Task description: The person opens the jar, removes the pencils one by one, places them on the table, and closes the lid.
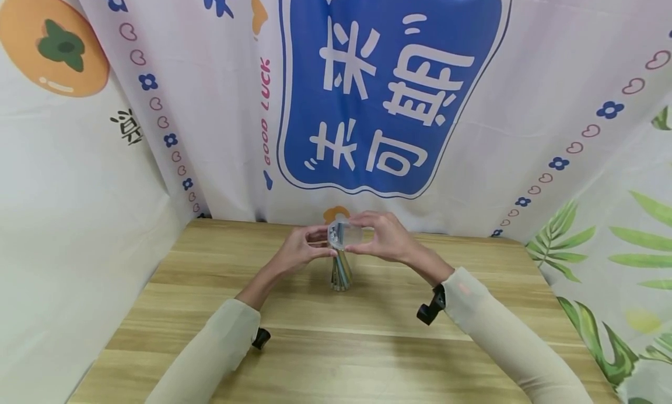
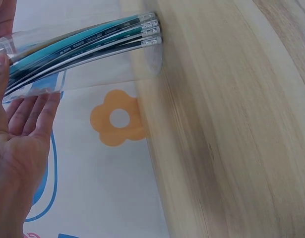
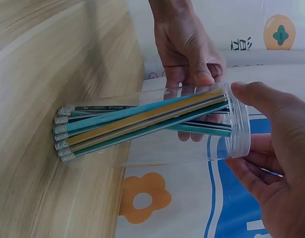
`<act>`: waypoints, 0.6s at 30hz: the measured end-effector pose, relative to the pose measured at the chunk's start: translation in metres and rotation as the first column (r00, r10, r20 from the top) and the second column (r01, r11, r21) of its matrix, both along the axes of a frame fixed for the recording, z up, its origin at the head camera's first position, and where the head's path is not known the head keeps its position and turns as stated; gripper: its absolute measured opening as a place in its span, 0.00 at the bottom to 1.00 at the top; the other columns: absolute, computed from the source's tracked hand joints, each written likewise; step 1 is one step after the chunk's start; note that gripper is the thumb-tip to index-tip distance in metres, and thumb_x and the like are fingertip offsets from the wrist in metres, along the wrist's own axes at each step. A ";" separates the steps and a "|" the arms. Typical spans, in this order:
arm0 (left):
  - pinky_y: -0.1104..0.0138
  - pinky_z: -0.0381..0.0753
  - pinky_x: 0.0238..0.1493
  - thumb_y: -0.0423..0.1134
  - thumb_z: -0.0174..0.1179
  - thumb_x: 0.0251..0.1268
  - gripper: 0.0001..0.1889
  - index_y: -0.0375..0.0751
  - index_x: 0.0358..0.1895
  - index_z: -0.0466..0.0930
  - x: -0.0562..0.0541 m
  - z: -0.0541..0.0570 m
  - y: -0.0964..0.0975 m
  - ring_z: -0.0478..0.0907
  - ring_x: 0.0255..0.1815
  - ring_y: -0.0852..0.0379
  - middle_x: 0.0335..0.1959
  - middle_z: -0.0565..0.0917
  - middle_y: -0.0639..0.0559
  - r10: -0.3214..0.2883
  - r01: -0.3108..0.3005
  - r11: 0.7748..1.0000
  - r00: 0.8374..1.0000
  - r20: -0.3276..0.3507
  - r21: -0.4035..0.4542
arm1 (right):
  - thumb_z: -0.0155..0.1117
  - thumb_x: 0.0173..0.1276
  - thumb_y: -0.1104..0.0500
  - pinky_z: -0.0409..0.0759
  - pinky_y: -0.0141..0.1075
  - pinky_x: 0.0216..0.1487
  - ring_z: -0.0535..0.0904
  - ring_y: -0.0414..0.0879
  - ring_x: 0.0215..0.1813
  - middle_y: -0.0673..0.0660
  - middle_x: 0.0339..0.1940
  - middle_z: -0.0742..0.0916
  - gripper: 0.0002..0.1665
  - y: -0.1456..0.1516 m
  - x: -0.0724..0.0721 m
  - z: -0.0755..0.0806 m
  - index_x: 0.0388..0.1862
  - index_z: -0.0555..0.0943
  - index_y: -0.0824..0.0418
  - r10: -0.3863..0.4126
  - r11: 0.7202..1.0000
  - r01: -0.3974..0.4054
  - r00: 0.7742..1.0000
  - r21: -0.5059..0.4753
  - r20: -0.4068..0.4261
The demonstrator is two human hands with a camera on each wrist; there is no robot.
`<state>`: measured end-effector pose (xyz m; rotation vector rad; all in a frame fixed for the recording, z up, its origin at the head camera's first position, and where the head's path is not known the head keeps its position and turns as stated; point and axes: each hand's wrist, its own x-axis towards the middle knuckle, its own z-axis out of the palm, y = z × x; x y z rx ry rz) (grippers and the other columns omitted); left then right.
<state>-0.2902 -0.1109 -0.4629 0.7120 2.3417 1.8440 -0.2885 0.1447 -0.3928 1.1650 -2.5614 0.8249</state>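
A clear cylindrical jar (image 3: 172, 153) stands upright on the wooden table, with several pencils (image 3: 137, 126) inside. Their silver eraser-end ferrules are at the bottom, and the shafts are teal, dark green, black and yellow. My left hand (image 1: 304, 246) grips the jar's upper side, thumb on one side and fingers on the other. At the top, my right hand (image 1: 385, 238) holds the clear lid (image 3: 242, 129) between thumb and fingers. The lid appears to sit at the jar's mouth; whether it is fully seated I cannot tell.
The wooden table (image 1: 336, 345) ends just behind the jar at a hanging printed cloth (image 1: 231, 130), which has a blue panel and an orange flower. More patterned cloth hangs on both sides. Black wrist cameras (image 1: 431, 306) sit at both sleeves.
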 end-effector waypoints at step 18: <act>0.64 0.88 0.56 0.30 0.78 0.59 0.32 0.28 0.67 0.79 -0.003 0.001 -0.001 0.86 0.60 0.39 0.62 0.85 0.33 -0.028 0.028 1.000 0.999 -0.038 0.001 | 0.83 0.60 0.49 0.88 0.49 0.54 0.86 0.57 0.61 0.63 0.63 0.88 0.35 0.009 -0.024 -0.001 0.63 0.87 0.64 0.159 0.987 -0.160 0.986 0.015 0.050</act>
